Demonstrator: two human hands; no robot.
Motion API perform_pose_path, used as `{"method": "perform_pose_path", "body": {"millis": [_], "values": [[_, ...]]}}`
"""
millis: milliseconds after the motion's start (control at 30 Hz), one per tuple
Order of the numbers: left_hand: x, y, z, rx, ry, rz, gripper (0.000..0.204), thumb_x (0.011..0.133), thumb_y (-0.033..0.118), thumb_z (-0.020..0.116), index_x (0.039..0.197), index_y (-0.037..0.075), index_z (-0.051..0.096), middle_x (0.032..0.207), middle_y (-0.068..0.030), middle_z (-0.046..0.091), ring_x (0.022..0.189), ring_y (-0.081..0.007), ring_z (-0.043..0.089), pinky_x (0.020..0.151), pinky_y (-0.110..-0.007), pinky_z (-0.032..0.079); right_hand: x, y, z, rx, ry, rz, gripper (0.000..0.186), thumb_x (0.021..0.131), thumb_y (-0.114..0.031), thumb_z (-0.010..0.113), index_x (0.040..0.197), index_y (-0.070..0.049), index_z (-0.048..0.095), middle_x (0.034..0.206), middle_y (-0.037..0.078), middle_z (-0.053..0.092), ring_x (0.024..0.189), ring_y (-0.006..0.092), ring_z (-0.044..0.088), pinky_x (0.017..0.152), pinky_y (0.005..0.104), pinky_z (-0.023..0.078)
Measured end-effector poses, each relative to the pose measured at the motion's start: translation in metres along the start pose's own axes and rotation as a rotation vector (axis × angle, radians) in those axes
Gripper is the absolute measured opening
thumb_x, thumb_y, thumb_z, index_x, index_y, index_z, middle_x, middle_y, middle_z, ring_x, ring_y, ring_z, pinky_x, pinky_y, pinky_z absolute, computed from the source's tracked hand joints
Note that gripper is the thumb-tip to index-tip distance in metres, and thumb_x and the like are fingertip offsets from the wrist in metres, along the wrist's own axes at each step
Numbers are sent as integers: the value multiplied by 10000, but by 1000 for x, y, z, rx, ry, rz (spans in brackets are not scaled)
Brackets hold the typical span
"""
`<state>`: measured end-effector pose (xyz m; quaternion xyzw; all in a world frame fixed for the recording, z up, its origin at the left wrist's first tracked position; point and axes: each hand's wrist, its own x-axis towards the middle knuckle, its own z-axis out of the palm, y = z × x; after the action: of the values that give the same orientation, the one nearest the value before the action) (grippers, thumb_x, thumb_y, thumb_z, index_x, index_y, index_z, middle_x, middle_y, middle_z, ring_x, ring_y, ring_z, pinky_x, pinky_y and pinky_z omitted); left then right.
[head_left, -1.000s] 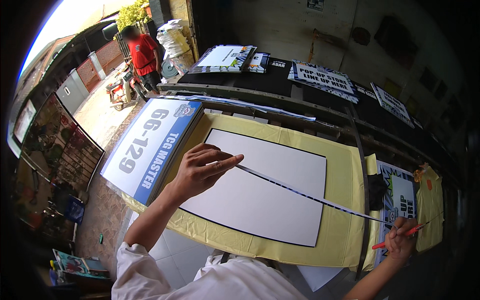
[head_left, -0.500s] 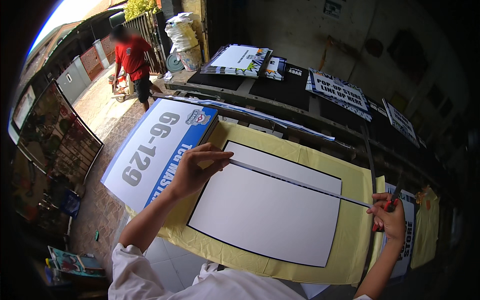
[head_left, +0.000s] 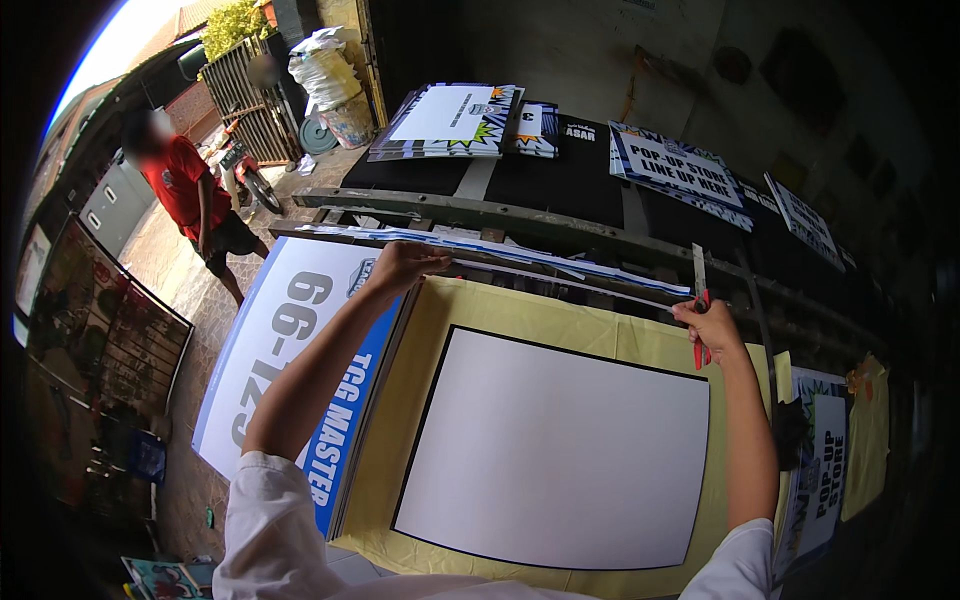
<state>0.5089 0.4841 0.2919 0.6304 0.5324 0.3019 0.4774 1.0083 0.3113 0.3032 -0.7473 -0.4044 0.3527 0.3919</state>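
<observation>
White panel (head_left: 555, 450), black-edged, flat on yellow sheet (head_left: 520, 310), nearest. Long thin strip (head_left: 560, 262) stretched across far edge of sheet, above panel. Left hand (head_left: 402, 266) pinching strip's left end; right hand (head_left: 708, 325) closed on right end plus red-handled cutter (head_left: 699, 300), blade up. Blue-white sign (head_left: 290, 360) left of sheet. Printed boards (head_left: 450, 115) on black rack beyond. Person in red shirt (head_left: 185, 185) far left.

It was a sign-making workshop, half open to a street: printed blue-and-white sign boards (head_left: 290, 370) lay around, a white panel with black border (head_left: 555, 450) rested on yellow paper (head_left: 520, 315), dark metal racks (head_left: 560, 190) behind.
</observation>
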Motion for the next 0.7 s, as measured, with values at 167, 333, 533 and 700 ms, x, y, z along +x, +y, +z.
{"method": "perform_pose_path", "body": {"millis": [167, 333, 533, 700], "values": [[104, -46, 15, 134, 107, 64, 364, 814, 240, 875, 1109, 45, 790, 870, -86, 765, 772, -89, 693, 714, -272, 551, 114, 27, 45, -100, 32, 16, 153, 824, -65, 840, 866, -15, 702, 720, 36, 680, 490, 68, 494, 456, 256, 398], [165, -85, 47, 266, 233, -57, 425, 722, 254, 905, 1084, 59, 798, 935, -163, 786, 845, -232, 766, 823, -343, 595, 190, 65, 56, -280, 158, -111, 262, 686, -76, 920, 793, -33, 685, 724, 45, 687, 594, 133, 610, 569, 309, 487], [162, -98, 57, 355, 292, -34, 455, 685, 289, 896, 1075, 75, 799, 965, -156, 786, 911, -288, 761, 872, -388, 582, 203, 72, 81, -545, 207, -168, 365, 618, -133, 961, 761, -44, 638, 745, 81, 692, 723, 215, 692, 704, 365, 536], [146, -73, 60, 540, 449, -64, 680, 671, 366, 927, 1240, 63, 712, 1167, -169, 732, 1081, -307, 710, 944, -393, 556, 198, 70, 81, -708, 307, -182, 453, 640, -247, 971, 842, -31, 628, 793, 85, 667, 790, 220, 678, 739, 372, 526]]}}
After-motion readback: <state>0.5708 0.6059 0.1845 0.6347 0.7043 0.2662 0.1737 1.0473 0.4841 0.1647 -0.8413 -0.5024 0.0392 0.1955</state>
